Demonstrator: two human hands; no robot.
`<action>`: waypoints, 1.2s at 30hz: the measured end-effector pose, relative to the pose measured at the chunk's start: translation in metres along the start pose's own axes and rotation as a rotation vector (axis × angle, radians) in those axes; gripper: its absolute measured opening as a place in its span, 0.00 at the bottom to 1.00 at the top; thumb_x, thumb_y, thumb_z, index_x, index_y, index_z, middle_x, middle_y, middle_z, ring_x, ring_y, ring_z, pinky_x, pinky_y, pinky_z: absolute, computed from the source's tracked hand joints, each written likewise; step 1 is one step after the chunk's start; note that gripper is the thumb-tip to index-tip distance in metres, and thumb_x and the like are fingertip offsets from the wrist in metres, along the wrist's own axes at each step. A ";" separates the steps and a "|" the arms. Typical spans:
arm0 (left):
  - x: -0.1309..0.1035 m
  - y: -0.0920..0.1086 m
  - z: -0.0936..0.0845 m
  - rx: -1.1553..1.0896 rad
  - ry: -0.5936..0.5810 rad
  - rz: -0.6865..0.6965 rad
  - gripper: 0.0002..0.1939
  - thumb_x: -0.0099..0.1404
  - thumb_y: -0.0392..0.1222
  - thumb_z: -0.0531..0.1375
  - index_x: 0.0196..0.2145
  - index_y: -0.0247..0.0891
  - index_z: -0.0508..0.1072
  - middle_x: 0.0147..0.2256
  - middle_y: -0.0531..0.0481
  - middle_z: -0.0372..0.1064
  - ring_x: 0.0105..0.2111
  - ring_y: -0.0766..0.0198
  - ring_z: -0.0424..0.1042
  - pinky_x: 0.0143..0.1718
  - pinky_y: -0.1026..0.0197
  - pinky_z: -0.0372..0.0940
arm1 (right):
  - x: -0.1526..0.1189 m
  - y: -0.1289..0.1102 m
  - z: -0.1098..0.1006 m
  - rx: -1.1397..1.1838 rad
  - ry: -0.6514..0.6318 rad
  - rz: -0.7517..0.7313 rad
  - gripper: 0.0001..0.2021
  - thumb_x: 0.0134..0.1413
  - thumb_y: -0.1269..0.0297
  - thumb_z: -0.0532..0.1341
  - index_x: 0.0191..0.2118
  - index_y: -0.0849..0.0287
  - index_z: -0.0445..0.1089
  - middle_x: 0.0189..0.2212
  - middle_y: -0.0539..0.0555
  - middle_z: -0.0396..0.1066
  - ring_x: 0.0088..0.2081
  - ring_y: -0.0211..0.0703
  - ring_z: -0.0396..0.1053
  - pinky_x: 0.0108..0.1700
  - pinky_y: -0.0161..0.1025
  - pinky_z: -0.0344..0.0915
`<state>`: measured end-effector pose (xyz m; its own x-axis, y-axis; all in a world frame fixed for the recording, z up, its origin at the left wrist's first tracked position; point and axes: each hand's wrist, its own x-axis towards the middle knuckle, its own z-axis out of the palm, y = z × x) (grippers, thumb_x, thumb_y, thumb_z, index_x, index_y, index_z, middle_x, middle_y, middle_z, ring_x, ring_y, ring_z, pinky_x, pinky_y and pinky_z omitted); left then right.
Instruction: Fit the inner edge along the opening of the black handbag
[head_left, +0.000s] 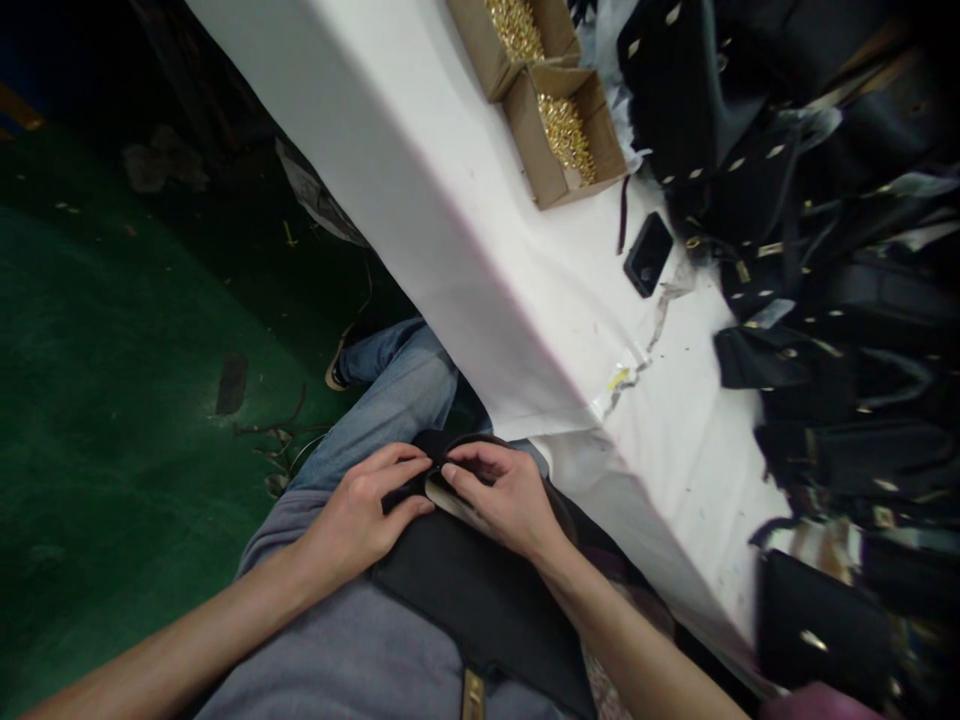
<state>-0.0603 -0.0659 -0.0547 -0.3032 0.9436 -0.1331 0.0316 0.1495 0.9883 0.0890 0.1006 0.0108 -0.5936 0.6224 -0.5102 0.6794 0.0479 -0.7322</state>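
Pinching a black strap between thumb and fingers, the left hand and right hand meet fingertip to fingertip above a black bag resting on the lap beside the white table.

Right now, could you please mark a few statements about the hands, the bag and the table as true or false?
1. Both hands grip the black bag on the lap. True: the left hand and right hand pinch the top edge of the black bag.
2. The cardboard boxes hold silver screws. False: the cardboard boxes hold gold-coloured hardware.
3. A black phone lies on the white table. True: the black phone lies on the white table.
4. The floor is red. False: the floor is green.
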 end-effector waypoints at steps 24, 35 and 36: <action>0.016 0.021 0.017 0.188 0.088 -0.191 0.10 0.66 0.25 0.64 0.38 0.38 0.79 0.38 0.48 0.76 0.40 0.55 0.77 0.46 0.52 0.71 | 0.002 0.008 0.014 -0.253 0.070 -0.220 0.09 0.57 0.73 0.67 0.42 0.55 0.79 0.37 0.49 0.82 0.37 0.45 0.79 0.43 0.40 0.74; 0.013 0.014 0.021 0.292 -0.004 -0.169 0.11 0.72 0.26 0.60 0.38 0.36 0.82 0.37 0.44 0.79 0.38 0.53 0.79 0.44 0.53 0.69 | 0.001 0.023 0.019 -0.322 0.057 -0.366 0.11 0.60 0.75 0.65 0.46 0.53 0.76 0.42 0.50 0.81 0.42 0.48 0.81 0.50 0.42 0.74; 0.013 0.014 0.021 0.288 -0.006 -0.168 0.11 0.72 0.26 0.60 0.37 0.36 0.82 0.37 0.45 0.79 0.38 0.53 0.79 0.43 0.53 0.69 | 0.001 0.023 0.018 -0.319 0.051 -0.368 0.11 0.60 0.74 0.65 0.46 0.53 0.76 0.41 0.50 0.81 0.42 0.48 0.80 0.50 0.42 0.74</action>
<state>-0.0443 -0.0451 -0.0441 -0.3215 0.9003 -0.2933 0.2497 0.3794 0.8909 0.0963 0.0878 -0.0145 -0.8026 0.5565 -0.2147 0.5316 0.5041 -0.6807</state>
